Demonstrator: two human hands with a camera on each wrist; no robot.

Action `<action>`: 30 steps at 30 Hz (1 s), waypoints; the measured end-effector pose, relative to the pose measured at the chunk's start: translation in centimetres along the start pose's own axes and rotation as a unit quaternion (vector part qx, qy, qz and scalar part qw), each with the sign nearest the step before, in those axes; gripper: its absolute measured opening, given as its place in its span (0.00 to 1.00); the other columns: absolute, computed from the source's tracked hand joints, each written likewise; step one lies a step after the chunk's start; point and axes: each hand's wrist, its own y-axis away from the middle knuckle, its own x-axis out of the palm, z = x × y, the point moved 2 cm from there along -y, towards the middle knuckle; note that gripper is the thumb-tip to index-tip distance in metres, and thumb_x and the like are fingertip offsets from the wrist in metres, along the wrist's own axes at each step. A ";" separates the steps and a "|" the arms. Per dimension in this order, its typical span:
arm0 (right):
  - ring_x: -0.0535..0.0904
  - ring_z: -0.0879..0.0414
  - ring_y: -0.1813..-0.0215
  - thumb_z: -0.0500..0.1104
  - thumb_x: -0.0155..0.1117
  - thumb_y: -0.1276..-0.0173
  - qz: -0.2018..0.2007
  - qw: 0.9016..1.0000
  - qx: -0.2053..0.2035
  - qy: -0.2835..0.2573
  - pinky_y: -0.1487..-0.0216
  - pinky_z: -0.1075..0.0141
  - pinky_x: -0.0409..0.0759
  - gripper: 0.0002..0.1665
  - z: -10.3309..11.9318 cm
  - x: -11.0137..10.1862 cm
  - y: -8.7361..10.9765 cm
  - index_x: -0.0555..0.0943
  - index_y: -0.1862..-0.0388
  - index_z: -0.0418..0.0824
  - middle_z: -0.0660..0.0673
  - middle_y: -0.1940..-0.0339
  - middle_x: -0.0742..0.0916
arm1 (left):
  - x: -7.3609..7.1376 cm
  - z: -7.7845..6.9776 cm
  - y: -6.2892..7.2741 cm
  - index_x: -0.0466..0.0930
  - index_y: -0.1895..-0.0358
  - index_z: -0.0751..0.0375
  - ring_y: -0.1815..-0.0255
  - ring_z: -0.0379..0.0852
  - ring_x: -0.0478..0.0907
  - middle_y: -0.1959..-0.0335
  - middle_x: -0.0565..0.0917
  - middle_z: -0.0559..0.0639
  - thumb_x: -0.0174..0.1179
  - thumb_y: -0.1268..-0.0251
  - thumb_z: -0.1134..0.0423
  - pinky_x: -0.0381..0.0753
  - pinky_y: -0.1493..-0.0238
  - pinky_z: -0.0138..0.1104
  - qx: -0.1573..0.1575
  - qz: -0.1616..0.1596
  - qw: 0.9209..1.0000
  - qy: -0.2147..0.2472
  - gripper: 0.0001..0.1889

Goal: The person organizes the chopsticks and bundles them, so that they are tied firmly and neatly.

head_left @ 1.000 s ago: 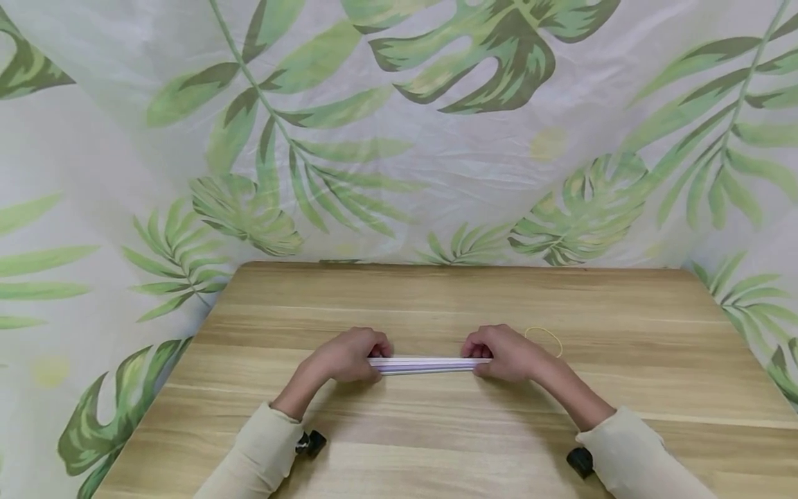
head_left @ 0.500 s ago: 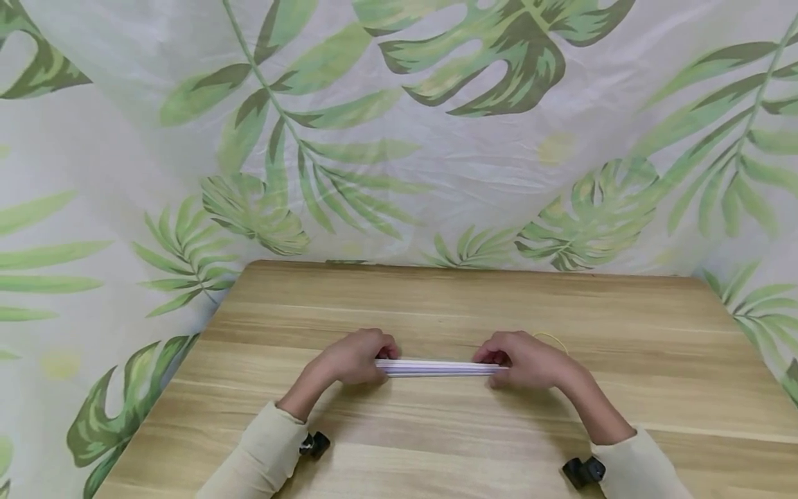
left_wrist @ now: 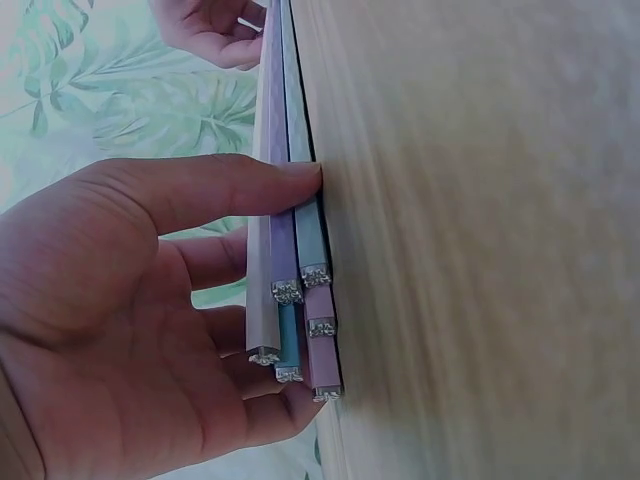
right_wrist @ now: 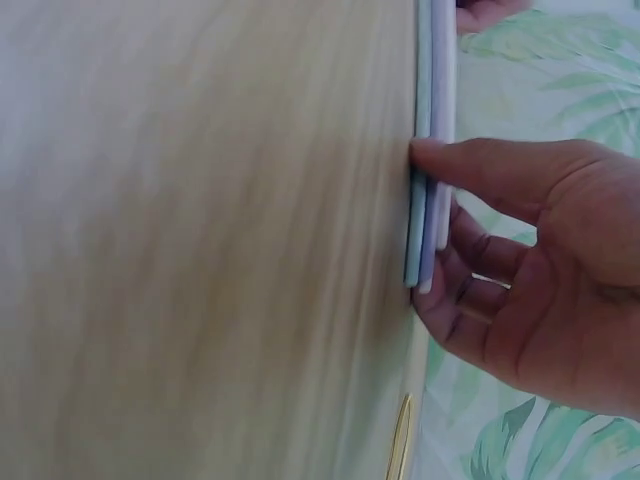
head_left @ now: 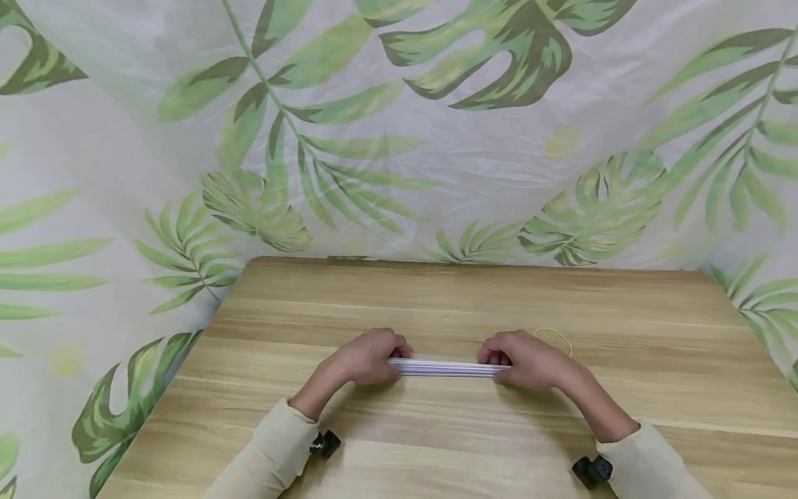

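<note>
A bundle of pastel chopsticks lies sideways between the two hands, close over the table. My left hand grips the left end, thumb on the near side and fingers behind. In the left wrist view, white, lavender, blue, mint and pink chopsticks have silvery patterned square ends, staggered in length. My right hand pinches the other end between thumb and curled fingers. The right wrist view shows the plain, rounded tips of the chopsticks, also uneven. Fingers hide part of the bundle at both ends.
A thin yellow rubber band rests on the wooden table just beyond the right hand. Black wrist cameras hang by both cuffs. Behind the table's far edge hangs a leaf-patterned cloth.
My left hand has shifted slightly right along the bundle, and my right hand a little right earlier on. The chopsticks, fanned somewhat half a second ago, now lie more closely together.
</note>
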 end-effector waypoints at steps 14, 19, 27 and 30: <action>0.79 0.67 0.64 0.31 0.75 0.34 -0.010 1.000 0.009 -0.020 0.61 0.70 0.80 0.10 -0.5 0.3 0.1 0.88 0.58 0.44 0.53 0.65 0.88 | 0.1 -0.2 0.1 0.88 0.52 0.60 0.62 0.43 0.77 0.60 0.88 0.48 0.72 0.39 0.72 0.81 0.51 0.43 -0.003 -0.013 1.000 0.007 0.12; 0.81 0.65 0.65 0.32 0.77 0.35 -0.018 0.998 0.026 -0.055 0.62 0.70 0.80 0.11 -0.9 0.6 0.1 0.91 0.56 0.43 0.52 0.65 0.90 | 0.3 -0.1 0.1 0.89 0.50 0.62 0.60 0.43 0.79 0.58 0.90 0.50 0.73 0.39 0.72 0.83 0.49 0.46 -0.013 -0.021 0.999 0.020 0.14; 0.78 0.68 0.66 0.33 0.77 0.37 -0.024 0.999 0.026 -0.016 0.62 0.71 0.79 0.10 -0.3 0.4 -0.1 0.90 0.59 0.43 0.55 0.68 0.88 | 0.3 -0.5 0.2 0.89 0.58 0.61 0.65 0.44 0.75 0.64 0.87 0.48 0.72 0.43 0.73 0.78 0.57 0.41 -0.019 -0.028 0.999 0.017 0.10; 0.77 0.68 0.67 0.32 0.76 0.37 -0.018 1.000 0.023 -0.007 0.62 0.71 0.78 0.09 -0.1 0.4 -0.1 0.89 0.60 0.43 0.56 0.69 0.87 | 0.2 -0.7 0.2 0.88 0.62 0.60 0.67 0.44 0.72 0.67 0.85 0.48 0.70 0.42 0.74 0.73 0.61 0.39 -0.015 -0.025 0.999 0.015 0.07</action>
